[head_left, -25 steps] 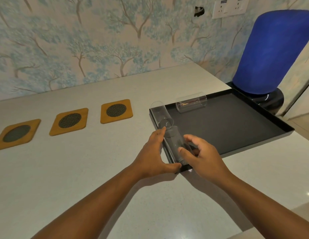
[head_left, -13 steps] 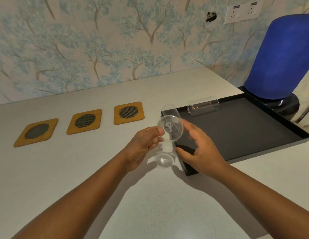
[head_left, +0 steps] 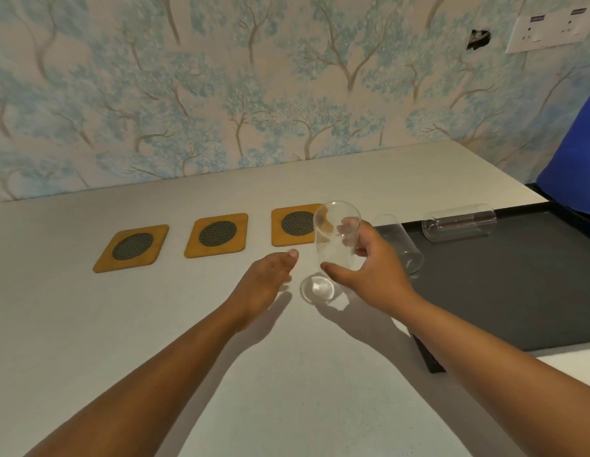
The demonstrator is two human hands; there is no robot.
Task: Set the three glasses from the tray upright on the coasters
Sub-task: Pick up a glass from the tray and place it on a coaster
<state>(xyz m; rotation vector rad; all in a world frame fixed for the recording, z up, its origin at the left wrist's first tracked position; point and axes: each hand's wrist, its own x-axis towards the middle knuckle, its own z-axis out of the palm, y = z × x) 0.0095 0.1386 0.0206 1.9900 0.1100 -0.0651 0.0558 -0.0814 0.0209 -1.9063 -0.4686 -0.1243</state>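
A clear, straight-walled cylindrical glass (head_left: 336,240) is held upright in the right hand (head_left: 366,272), with the thumb pressed to its near side and the fingers wrapped round the far side, seen through the transparent wall. The glass is raised above the pale, finely speckled tabletop (head_left: 155,341), in front of the near right corner of the right-hand coaster (head_left: 295,224); a bright ring of light and a soft shadow are cast on the tabletop below it. The left hand (head_left: 265,285) is kept just to the left of the glass, palm turned toward it, fingers loosely spread and nothing gripped.

Three square coasters with rounded corners are laid in a row, apart from each other, each of ochre wood-like material with a dark round mesh inset: the left coaster (head_left: 132,248), the middle coaster (head_left: 217,234) and the right-hand one. All three are unoccupied.

A flat black rectangular tray (head_left: 517,291) with a low raised rim and a matte surface is set at the right. A second clear glass (head_left: 399,244) is lying on its side at the tray's left edge, and a third clear glass (head_left: 460,222) is lying on its side near the far rim. The wall behind is covered with paper printed with pale blue trees (head_left: 254,94).
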